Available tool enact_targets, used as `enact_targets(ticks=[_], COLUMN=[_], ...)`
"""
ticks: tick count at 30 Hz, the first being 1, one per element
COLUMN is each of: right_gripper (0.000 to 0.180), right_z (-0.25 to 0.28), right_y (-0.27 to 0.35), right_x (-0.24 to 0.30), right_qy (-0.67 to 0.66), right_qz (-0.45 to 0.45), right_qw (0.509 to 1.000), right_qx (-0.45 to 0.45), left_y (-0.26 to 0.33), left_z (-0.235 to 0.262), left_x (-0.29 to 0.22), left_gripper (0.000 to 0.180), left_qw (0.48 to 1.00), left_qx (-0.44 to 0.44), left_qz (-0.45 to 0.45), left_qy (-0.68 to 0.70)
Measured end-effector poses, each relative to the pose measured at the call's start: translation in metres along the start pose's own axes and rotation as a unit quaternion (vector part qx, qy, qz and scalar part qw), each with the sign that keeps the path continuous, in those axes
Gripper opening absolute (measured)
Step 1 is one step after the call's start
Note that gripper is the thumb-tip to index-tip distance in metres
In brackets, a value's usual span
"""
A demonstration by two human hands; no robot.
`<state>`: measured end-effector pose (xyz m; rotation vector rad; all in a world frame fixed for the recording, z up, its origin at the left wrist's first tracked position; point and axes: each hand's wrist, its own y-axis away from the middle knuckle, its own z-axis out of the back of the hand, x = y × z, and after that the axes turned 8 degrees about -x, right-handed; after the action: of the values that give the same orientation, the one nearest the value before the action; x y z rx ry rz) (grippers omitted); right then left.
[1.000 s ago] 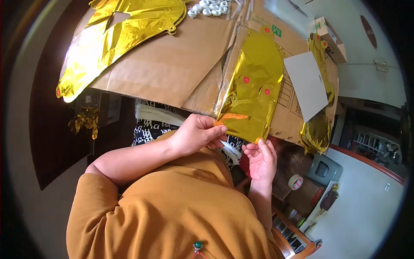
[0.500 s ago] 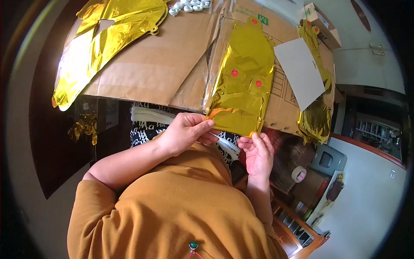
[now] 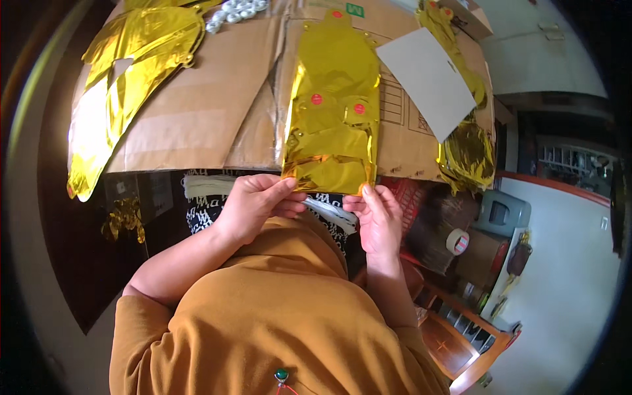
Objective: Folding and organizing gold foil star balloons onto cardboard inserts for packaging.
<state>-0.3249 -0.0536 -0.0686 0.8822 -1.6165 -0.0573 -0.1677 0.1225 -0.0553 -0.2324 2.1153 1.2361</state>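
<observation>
A flat gold foil balloon [image 3: 332, 138] with red round dots lies lengthwise on the cardboard [image 3: 197, 112], its near end reaching over the cardboard's front edge. My left hand [image 3: 260, 204] pinches the near left corner between thumb and fingers. At the near right corner, my right hand [image 3: 378, 217] grips the foil the same way. The near edge is stretched fairly straight between both hands, with creases just above it. Another flat gold foil balloon [image 3: 135, 72] rests at the left, partly hanging over the edge.
Several small white rolls [image 3: 238, 13] sit at the far side. On the right, a white sheet [image 3: 428, 79] partly covers more gold foil [image 3: 471, 155]. Below the cardboard's edge lies a bundle of white strips [image 3: 332, 214]. A tape roll [image 3: 457, 242] and a wooden chair [image 3: 454, 349] are lower right.
The whole view has shifted, so the cardboard and foil appear farther left. The balloon's near edge has become straighter and more level, with my right hand still at its corner.
</observation>
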Motion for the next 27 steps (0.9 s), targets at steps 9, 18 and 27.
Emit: enact_targets(ticks=[9,18,27], right_gripper=[0.022,0.031,0.031], right_z=[-0.006,-0.013,-0.047], right_y=[0.001,-0.003,-0.018], right_x=[0.006,0.005,0.048], right_qy=[-0.002,0.056,0.195], right_qz=[0.001,0.018,0.102], right_qw=[1.000,0.998,0.975], right_qx=[-0.002,0.001,0.032], left_y=[-0.002,0.008,0.011], left_z=[-0.002,-0.006,-0.001], left_x=[0.003,-0.006,-0.074], left_gripper=[0.025,0.027,0.031], left_qw=[0.999,0.998,0.947], left_qx=[-0.035,-0.061,-0.067], left_qz=[-0.020,-0.032,-0.155], left_qy=[-0.003,0.002,-0.272])
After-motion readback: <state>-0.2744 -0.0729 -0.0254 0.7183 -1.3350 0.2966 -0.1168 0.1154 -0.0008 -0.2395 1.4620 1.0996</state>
